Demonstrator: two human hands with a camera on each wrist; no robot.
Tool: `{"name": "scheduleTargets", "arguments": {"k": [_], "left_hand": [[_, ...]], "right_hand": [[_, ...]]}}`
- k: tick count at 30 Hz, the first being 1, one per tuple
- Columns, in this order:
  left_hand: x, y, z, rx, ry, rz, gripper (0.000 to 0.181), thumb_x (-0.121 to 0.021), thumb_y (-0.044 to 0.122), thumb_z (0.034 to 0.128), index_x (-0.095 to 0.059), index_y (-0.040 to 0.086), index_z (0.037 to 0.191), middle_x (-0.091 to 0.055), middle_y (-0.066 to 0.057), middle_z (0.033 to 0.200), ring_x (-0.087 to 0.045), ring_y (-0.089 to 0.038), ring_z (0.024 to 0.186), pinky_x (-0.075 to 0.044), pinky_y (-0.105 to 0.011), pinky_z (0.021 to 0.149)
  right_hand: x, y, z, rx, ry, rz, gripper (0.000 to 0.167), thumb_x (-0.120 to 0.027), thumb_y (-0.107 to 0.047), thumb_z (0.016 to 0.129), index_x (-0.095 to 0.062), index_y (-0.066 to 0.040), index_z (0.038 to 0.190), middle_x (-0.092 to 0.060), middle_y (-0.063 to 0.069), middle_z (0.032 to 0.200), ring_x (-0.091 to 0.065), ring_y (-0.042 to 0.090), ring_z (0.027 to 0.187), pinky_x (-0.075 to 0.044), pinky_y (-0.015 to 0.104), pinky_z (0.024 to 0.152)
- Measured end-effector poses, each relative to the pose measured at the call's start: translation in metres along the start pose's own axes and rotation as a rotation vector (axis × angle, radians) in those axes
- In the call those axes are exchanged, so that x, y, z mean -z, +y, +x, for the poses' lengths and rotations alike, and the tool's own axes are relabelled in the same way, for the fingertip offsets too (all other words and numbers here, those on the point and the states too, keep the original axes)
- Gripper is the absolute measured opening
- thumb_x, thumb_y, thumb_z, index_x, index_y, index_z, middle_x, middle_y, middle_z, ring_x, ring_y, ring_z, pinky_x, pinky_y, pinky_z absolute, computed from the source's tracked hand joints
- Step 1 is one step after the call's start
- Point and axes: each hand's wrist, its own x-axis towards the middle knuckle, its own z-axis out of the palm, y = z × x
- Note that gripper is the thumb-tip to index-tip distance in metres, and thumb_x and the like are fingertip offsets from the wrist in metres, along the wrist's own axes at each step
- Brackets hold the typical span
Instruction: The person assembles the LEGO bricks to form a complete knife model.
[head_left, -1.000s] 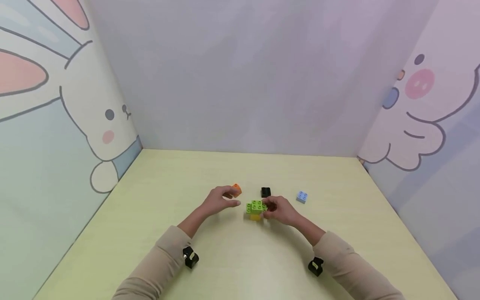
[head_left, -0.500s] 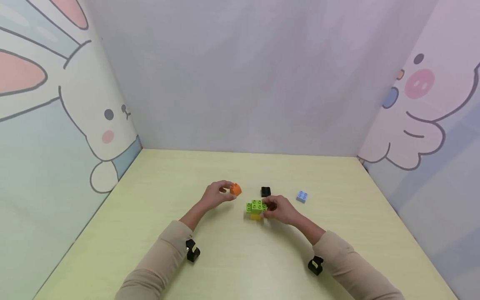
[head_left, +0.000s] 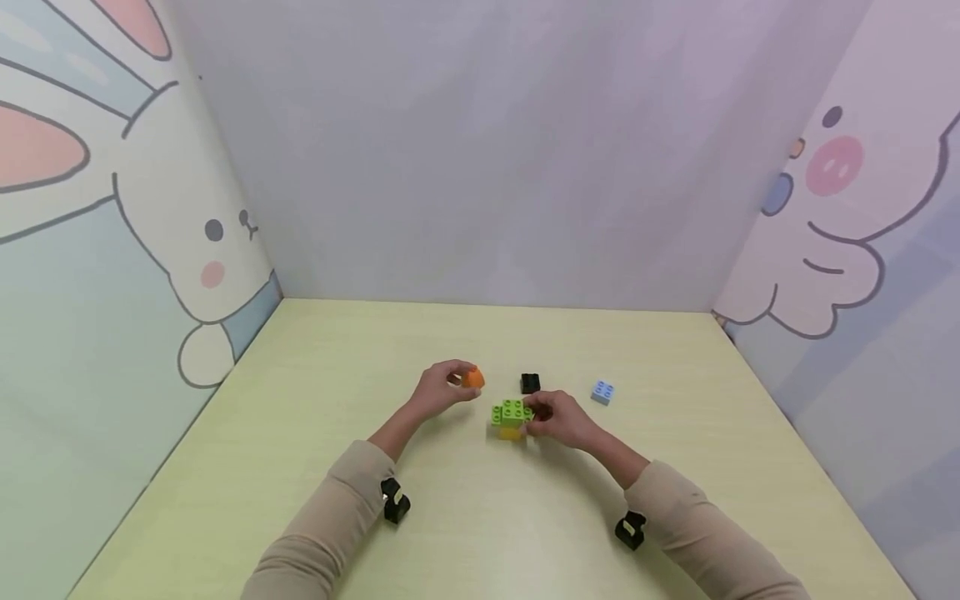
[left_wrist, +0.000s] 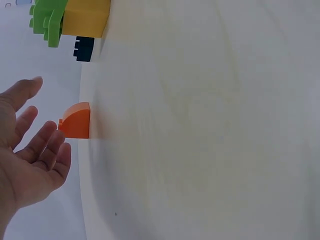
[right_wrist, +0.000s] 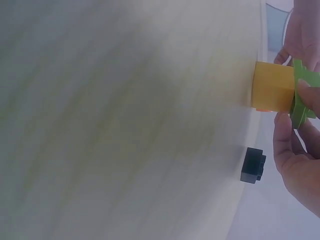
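In the head view my left hand [head_left: 438, 390] reaches round an orange curved brick [head_left: 476, 378]. The left wrist view shows its thumb apart and its fingers loosely bent, their tips close to that orange brick [left_wrist: 77, 122], which stands on the table; whether they touch it I cannot tell. My right hand [head_left: 561, 419] grips a lime-green brick piece [head_left: 513, 412] by its right side, thumb on one face and fingers on another. Under the green part sits a yellow brick [right_wrist: 272, 86], the two forming one stack low over or on the table.
A black brick [head_left: 530, 383] lies behind the green-and-yellow stack. Farther right is a light blue brick [head_left: 602, 392] with studs up. Pale walls with cartoon animals close off the table [head_left: 480, 533] at the back and both sides.
My left hand has moved slightly away from me, from in front of the orange brick to around its left side. The orange brick looks slightly turned. My right hand and the stack stay put.
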Motion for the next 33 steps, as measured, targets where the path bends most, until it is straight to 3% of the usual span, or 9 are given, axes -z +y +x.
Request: {"name": "scheduleTargets", "arguments": {"k": [5, 13, 24, 33], "left_hand": [[-0.003, 0.005, -0.002, -0.002, -0.025, 0.002, 0.041, -0.077, 0.017, 0.0773, -0.064, 0.008, 0.115, -0.062, -0.007, 0.104, -0.057, -0.02, 0.089, -0.049, -0.031, 0.07], [-0.006, 0.008, -0.011, -0.101, -0.127, 0.018, 0.043, -0.077, 0.016, 0.076, -0.063, 0.002, 0.114, -0.062, -0.014, 0.105, -0.057, -0.025, 0.091, -0.047, -0.034, 0.076], [-0.012, 0.012, -0.017, -0.107, -0.289, -0.032, 0.042, -0.074, 0.01, 0.0784, -0.061, 0.003, 0.118, -0.06, -0.01, 0.113, -0.058, -0.024, 0.096, -0.048, -0.033, 0.079], [-0.016, 0.014, -0.022, -0.124, -0.367, -0.063, 0.046, -0.071, 0.002, 0.0756, -0.06, 0.005, 0.12, -0.06, -0.003, 0.109, -0.058, -0.021, 0.095, -0.049, -0.029, 0.077]], "right_hand": [[0.001, 0.0, 0.0, 0.007, -0.001, -0.003, 0.037, -0.076, -0.012, 0.078, -0.062, 0.005, 0.109, -0.061, 0.003, 0.087, -0.052, 0.016, 0.075, -0.045, 0.026, 0.063], [-0.001, -0.002, 0.0, 0.009, 0.004, -0.018, 0.036, -0.076, -0.012, 0.078, -0.063, 0.004, 0.108, -0.059, 0.002, 0.085, -0.051, 0.016, 0.074, -0.044, 0.025, 0.062], [0.0, -0.005, 0.0, -0.028, 0.003, -0.016, 0.036, -0.076, -0.012, 0.078, -0.063, 0.003, 0.108, -0.059, 0.002, 0.085, -0.05, 0.016, 0.074, -0.044, 0.026, 0.062], [-0.001, -0.004, 0.0, -0.027, 0.0, 0.001, 0.035, -0.076, -0.011, 0.078, -0.063, 0.002, 0.107, -0.059, 0.002, 0.084, -0.05, 0.017, 0.074, -0.044, 0.027, 0.062]]}}
